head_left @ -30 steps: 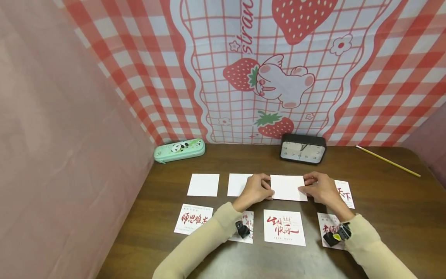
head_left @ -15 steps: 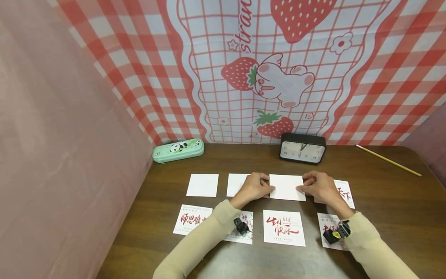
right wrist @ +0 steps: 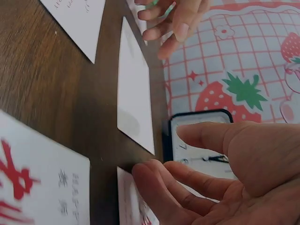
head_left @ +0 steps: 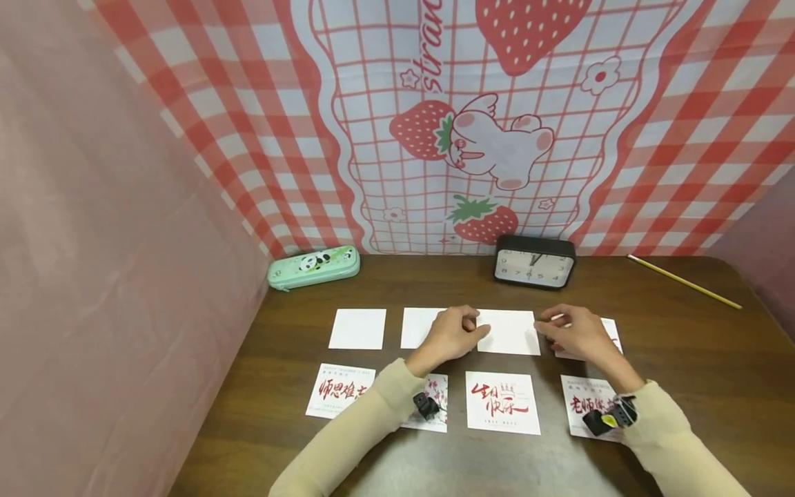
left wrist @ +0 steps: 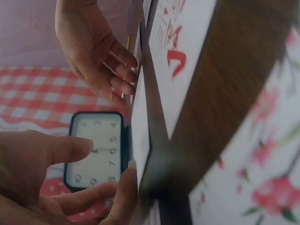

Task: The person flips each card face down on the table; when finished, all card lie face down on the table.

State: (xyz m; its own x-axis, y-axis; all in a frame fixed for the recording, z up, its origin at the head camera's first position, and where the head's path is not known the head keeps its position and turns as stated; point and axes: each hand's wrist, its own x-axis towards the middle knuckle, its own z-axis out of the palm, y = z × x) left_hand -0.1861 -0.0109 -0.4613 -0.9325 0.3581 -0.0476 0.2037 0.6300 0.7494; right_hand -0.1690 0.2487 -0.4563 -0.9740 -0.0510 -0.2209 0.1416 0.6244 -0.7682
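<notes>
A blank white card point(head_left: 508, 333) lies flat on the table between the two hands. My left hand point(head_left: 452, 333) hovers at the card's left edge, thumb and fingers apart. Off the right edge, my right hand point(head_left: 574, 333) has its thumb spread from loosely bent fingers, over a partly covered card with red lettering point(head_left: 611, 338). In the right wrist view, a gap shows between the white card point(right wrist: 133, 89) and the left hand point(right wrist: 176, 23). Nothing is between the right hand's point(right wrist: 211, 173) thumb and fingers. Another blank card point(head_left: 422, 326) is partly hidden behind the left hand.
A further blank card point(head_left: 357, 329) lies at the left. The front row has several red-lettered cards, among them a birthday card point(head_left: 503, 402). Along the back are a green pencil case point(head_left: 315, 268), a black alarm clock point(head_left: 535, 262) and a yellow pencil point(head_left: 683, 281).
Both hands held the blank card by its sides earlier; now their fingers have come off it and spread. The right hand has moved slightly to the right. The card stays in place.
</notes>
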